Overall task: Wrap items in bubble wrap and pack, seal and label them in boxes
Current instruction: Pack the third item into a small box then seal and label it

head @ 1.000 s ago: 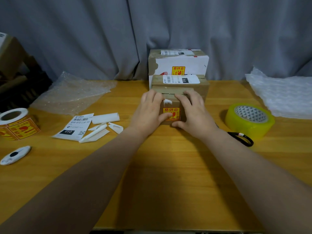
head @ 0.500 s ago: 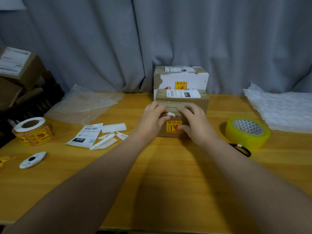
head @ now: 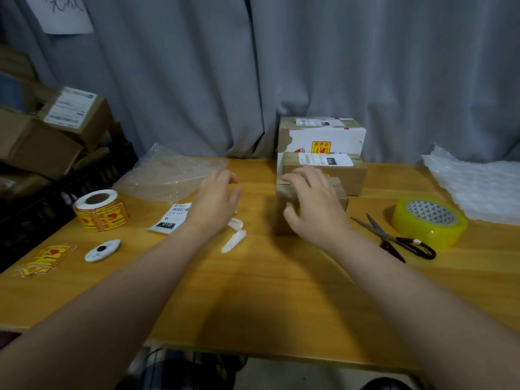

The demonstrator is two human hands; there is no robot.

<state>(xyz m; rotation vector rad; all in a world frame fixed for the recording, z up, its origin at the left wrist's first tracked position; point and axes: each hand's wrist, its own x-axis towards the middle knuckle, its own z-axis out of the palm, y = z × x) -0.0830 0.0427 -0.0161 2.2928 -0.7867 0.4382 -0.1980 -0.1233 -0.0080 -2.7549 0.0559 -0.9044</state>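
Wooden table (head: 267, 299) before a grey curtain (head: 365, 66). Left hand (head: 216, 201) hangs slack and empty beside a shipping label (head: 173, 218). Right hand (head: 312, 206) drapes the small box (head: 339, 194), its grip too blurred to judge. 2 labelled boxes (head: 357, 178) stand just beyond. Loosely held, the box could skid, skewing the label.

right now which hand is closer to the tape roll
Right. The right hand is on the small box left of the tape roll; the left hand hovers farther left.

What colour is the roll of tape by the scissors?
The roll of tape is yellow, with a grey-and-white triangle pattern inside its core. The head view shows it clearly.
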